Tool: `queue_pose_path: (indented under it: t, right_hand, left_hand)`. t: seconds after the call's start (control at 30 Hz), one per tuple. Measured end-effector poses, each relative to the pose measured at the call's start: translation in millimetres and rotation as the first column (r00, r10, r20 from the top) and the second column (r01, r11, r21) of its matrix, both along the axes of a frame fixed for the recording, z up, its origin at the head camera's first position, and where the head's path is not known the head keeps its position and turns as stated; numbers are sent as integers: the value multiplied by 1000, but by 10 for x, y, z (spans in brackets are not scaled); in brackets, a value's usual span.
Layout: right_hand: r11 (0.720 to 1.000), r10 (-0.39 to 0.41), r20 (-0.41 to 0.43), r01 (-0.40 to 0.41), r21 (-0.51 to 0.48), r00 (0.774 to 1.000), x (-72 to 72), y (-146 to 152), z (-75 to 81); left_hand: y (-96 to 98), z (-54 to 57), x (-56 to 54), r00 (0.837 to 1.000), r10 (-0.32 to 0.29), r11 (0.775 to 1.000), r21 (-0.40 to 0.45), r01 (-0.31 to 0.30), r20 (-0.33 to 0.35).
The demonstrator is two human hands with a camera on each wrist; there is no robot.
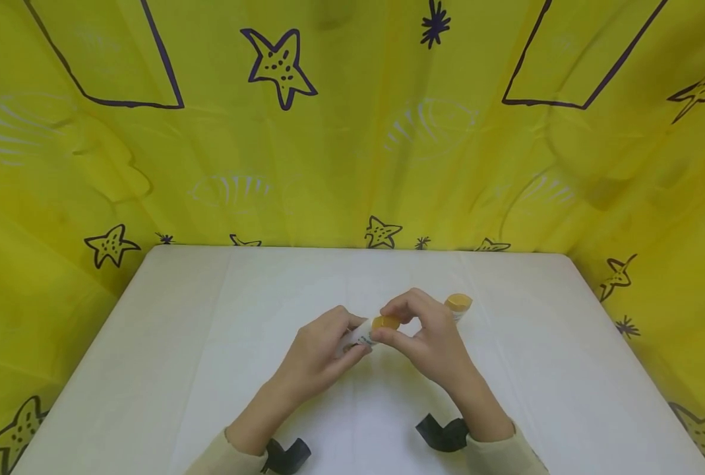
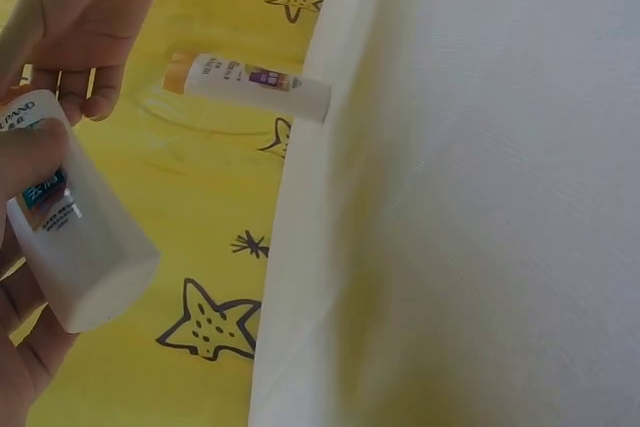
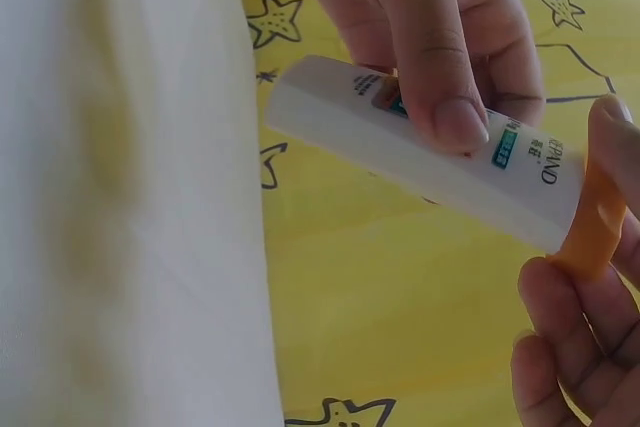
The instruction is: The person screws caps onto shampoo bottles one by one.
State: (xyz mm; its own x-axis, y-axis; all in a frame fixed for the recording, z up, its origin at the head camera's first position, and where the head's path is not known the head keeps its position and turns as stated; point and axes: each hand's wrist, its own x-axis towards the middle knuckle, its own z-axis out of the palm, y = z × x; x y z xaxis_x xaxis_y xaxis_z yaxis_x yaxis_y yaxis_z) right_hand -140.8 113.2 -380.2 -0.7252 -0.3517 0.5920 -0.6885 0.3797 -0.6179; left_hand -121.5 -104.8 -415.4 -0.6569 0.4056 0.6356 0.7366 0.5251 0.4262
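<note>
My left hand (image 1: 322, 346) grips the body of a white bottle (image 3: 340, 132), thumb across the printed label and fingers behind. The bottle is tilted above the table, its orange cap (image 1: 386, 322) toward the right. On that cap, the thumb and fingers of my right hand (image 1: 432, 336) pinch the sides; the cap sits on the bottle. A second white bottle (image 2: 260, 89) with an orange cap and a purple label patch stands on the table. In the head view, my right hand hides most of it, leaving its cap (image 1: 459, 303) visible.
The white table (image 1: 239, 284) reaches back to a yellow curtain (image 1: 328, 145) printed with starfish and shells, which also hangs along both sides. Black curved pieces (image 1: 444, 435) sit at both wrists, beside the light sleeves (image 1: 503, 455).
</note>
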Motion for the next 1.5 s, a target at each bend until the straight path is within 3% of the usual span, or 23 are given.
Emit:
queue_pose_path:
  t: [0.17, 0.47, 0.6, 0.8, 0.9, 1.2, 1.5]
  right_hand:
    - [1000, -30, 13, 30, 3, 999, -8, -15, -12]
    - [996, 74, 54, -76, 36, 996, -19, 1, 11]
    - [998, 52, 40, -53, 36, 998, -12, -10, 10]
    - [1000, 11, 43, -12, 14, 999, 2, -34, 2]
    - [1000, 7, 59, -7, 11, 998, 9, -28, 7]
    - [999, 7, 162, -13, 32, 987, -24, 14, -6]
    - [998, 41, 350, -54, 28, 936, -54, 12, -57]
  left_hand:
    - [16, 7, 6, 999, 32, 999, -30, -33, -21]
    - [-19, 18, 10, 993, 35, 999, 21, -38, 112]
    - [-12, 5, 4, 995, 65, 998, -21, -63, 73]
    - [16, -13, -5, 994, 101, 992, -74, -104, -39]
    - [26, -16, -1, 994, 102, 992, -73, -105, -48]
    - [-3, -33, -10, 993, 67, 995, 65, -73, 93]
    - [-61, -14, -43, 962, 34, 976, 199, -91, 273]
